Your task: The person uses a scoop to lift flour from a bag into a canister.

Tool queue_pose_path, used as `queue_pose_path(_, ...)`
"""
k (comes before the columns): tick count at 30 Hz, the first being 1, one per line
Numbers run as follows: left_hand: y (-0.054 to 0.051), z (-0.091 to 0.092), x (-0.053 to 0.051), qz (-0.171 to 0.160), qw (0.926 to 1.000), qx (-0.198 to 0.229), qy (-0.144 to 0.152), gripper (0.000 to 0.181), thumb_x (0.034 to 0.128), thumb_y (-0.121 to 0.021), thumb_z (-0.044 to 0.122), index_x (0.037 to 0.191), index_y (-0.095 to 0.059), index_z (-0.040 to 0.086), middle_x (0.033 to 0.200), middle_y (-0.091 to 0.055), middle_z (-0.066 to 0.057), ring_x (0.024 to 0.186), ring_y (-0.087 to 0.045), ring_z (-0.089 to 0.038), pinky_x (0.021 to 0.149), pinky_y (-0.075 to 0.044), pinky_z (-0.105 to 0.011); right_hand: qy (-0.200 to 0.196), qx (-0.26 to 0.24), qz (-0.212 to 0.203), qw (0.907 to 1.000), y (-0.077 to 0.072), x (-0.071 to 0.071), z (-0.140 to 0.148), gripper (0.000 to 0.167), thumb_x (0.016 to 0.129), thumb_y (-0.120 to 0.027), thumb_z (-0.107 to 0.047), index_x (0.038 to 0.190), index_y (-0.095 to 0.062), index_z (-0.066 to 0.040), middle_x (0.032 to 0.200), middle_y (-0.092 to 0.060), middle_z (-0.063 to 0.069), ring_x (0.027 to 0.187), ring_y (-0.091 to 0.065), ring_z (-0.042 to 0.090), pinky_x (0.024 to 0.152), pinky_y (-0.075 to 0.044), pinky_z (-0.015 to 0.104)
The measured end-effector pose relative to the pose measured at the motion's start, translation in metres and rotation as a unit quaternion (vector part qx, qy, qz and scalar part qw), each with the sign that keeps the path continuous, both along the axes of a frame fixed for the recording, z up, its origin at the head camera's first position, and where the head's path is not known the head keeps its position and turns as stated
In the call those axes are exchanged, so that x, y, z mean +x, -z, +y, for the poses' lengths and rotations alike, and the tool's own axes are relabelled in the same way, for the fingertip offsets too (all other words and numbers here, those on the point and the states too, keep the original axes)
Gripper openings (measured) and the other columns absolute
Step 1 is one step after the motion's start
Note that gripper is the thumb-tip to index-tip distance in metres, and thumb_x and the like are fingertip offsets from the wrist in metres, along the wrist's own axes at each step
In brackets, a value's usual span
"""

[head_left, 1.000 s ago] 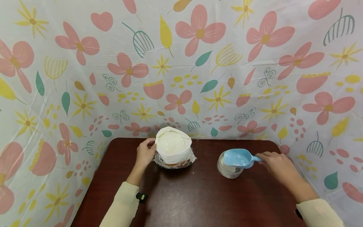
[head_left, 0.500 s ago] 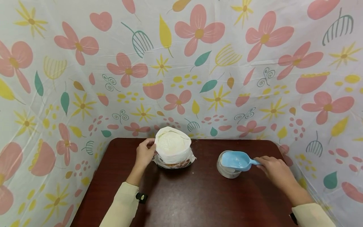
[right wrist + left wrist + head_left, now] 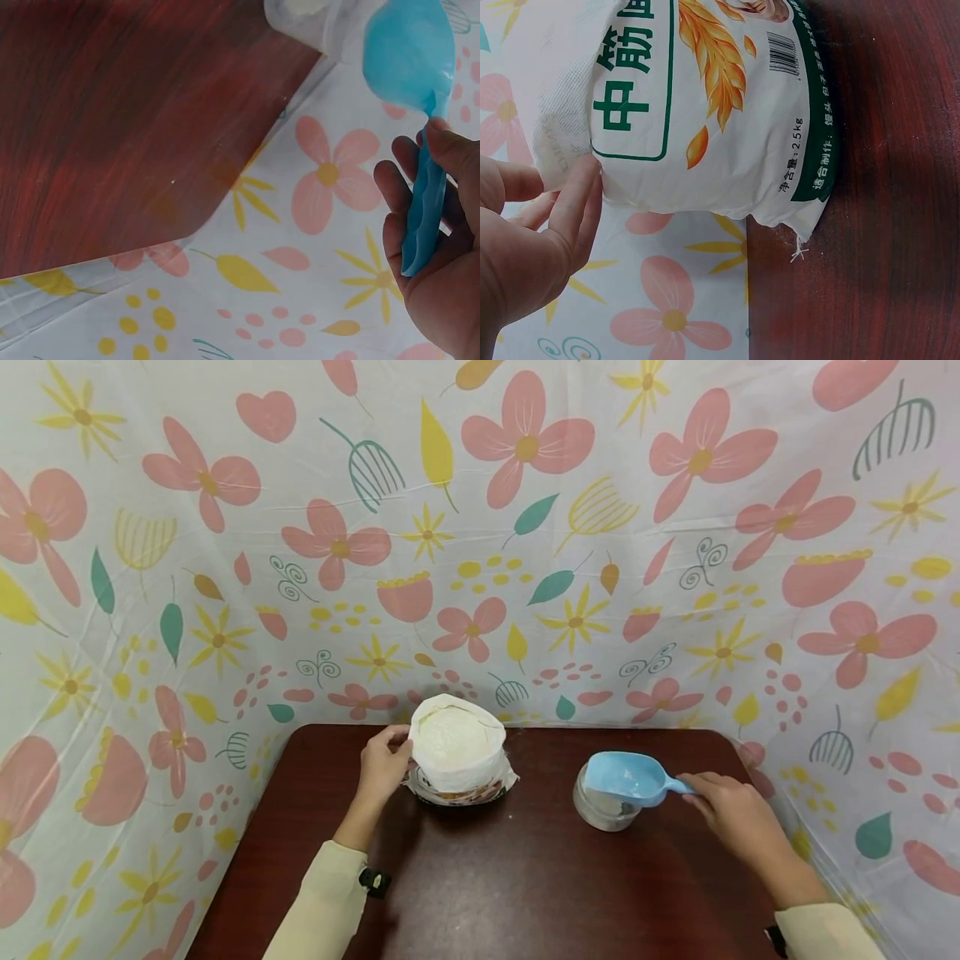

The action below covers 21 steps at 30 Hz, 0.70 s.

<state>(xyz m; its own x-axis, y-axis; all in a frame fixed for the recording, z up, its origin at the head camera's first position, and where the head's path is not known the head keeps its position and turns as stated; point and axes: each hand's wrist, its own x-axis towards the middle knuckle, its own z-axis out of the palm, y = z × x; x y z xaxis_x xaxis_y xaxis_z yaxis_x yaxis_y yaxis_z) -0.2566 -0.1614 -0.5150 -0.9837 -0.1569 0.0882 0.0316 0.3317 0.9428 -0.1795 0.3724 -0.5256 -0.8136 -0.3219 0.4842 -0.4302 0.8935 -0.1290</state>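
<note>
The left hand (image 3: 384,762) was close to the back left corner of the desk (image 3: 525,893). Its fingers pinched the folded rim of the white bag (image 3: 457,779). The bag stood by the back edge of the desk, left of the middle, with its mouth wide open and pale powder (image 3: 453,735) inside. A gentle, firm hold was best there, because a hard tug might tip the soft bag and make a mess.

A tiny white speck (image 3: 512,817) lay on the desk, just to the right of the bag.

Further along, the clear jar (image 3: 603,817) sat upright near the back right corner. The blue scoop (image 3: 633,778) was over the jar and hid part of its mouth. It was hard to tell if the two touched. The right hand (image 3: 731,810), out by the right edge of the desk, held the scoop's handle, with its fingers curled round it.

The step in hand seemed to be using the scoop over the jar. To do that well, the scoop needed to be low, right over the middle of the mouth, and tilted slowly, so no powder fell on the desk.
</note>
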Motion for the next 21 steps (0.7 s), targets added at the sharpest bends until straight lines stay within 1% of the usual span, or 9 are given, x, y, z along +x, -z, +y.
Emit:
queue_pose_path(6, 0.0, -0.001, 0.0, 0.0, 1.0, -0.001, 0.004, 0.026, 0.1002, -0.063, 0.006, 0.124, -0.071, 0.004, 0.111, -0.068, -0.021, 0.084, -0.071, -0.02, 0.066, -0.065, -0.028, -0.003, -0.018, 0.019, 0.9997, -0.004, 0.0, -0.004, 0.039, 0.077, -0.085, -0.004, 0.114, -0.076, -0.009, 0.102, -0.076, 0.01, 0.088, -0.073, 0.034, 0.07, -0.059, 0.056)
queue_pose_path(10, -0.001, 0.0, 0.0, -0.001, 1.0, 0.001, 0.005, 0.026, 0.1002, -0.063, 0.005, 0.125, -0.071, 0.003, 0.112, -0.067, -0.022, 0.083, -0.071, -0.019, 0.066, -0.065, -0.028, -0.004, -0.033, 0.027, 0.9991, -0.006, -0.001, -0.011, 0.039, 0.077, -0.086, -0.004, 0.114, -0.076, -0.01, 0.103, -0.077, 0.008, 0.09, -0.073, 0.032, 0.074, -0.059, 0.053)
queue_pose_path(15, 0.001, 0.0, 0.0, 0.001, 1.0, -0.001, 0.004, 0.025, 0.0998, -0.063, 0.006, 0.124, -0.071, 0.004, 0.112, -0.068, -0.021, 0.083, -0.071, -0.019, 0.065, -0.065, -0.028, -0.002, -0.056, 0.02, 0.9982, -0.01, -0.002, -0.019, 0.039, 0.08, -0.085, -0.004, 0.117, -0.076, -0.011, 0.106, -0.076, 0.008, 0.093, -0.073, 0.032, 0.075, -0.058, 0.053)
queue_pose_path(21, 0.002, 0.001, -0.001, 0.0, 1.0, 0.0, 0.004, 0.024, 0.1002, -0.063, 0.007, 0.123, -0.072, 0.005, 0.111, -0.068, -0.02, 0.083, -0.071, -0.021, 0.064, -0.065, -0.028, 0.003, -0.067, 0.004, 0.9978, -0.015, -0.008, -0.031, 0.037, 0.084, -0.083, -0.005, 0.12, -0.075, -0.011, 0.108, -0.076, 0.007, 0.096, -0.072, 0.031, 0.077, -0.06, 0.054)
